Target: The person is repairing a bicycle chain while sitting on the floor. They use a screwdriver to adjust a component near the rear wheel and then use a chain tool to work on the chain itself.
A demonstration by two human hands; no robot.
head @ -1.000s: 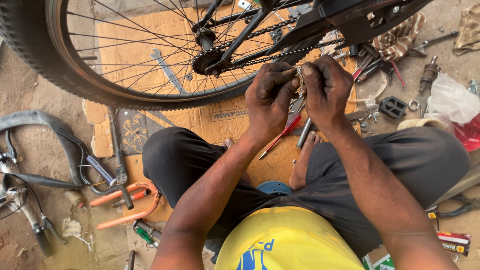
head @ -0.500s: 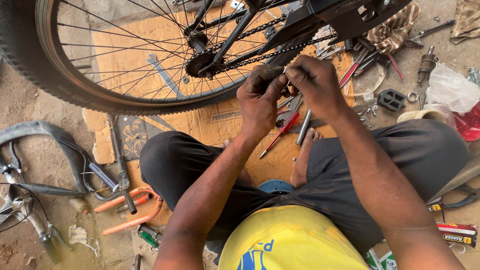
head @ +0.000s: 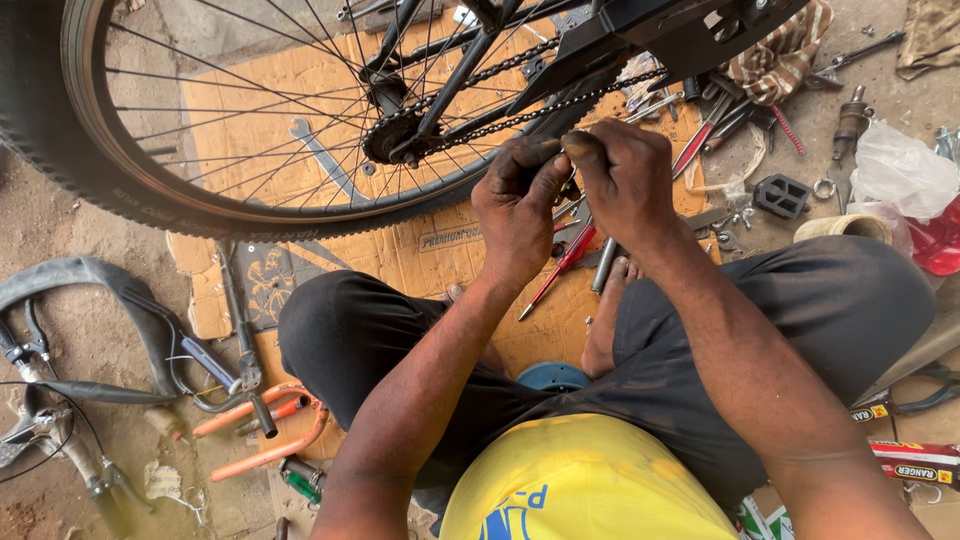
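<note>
Here, a small part [head: 568, 190], mostly hidden and too small to identify, sits pinched between both hands just below the chain [head: 540, 108], near the frame's centre toward 12 o'clock. The left hand [head: 520, 205] has its back to the camera, fingers curled and closed on the part from 9 o'clock. The right hand [head: 628, 180] meets it from 3 o'clock, fingers bent and closed on the same part, knuckles up. Both forearms rise from the lower edge, converging upward, elbows spread over the crossed knees. Just under the hands, a red screwdriver [head: 560, 265] lies on the cardboard [head: 440, 255]. The wheel [head: 200, 150] fills 10 to 12 o'clock. A pedal [head: 780, 195] lies at 2 o'clock, orange pliers [head: 265, 430] at 8 o'clock on the floor.
</note>
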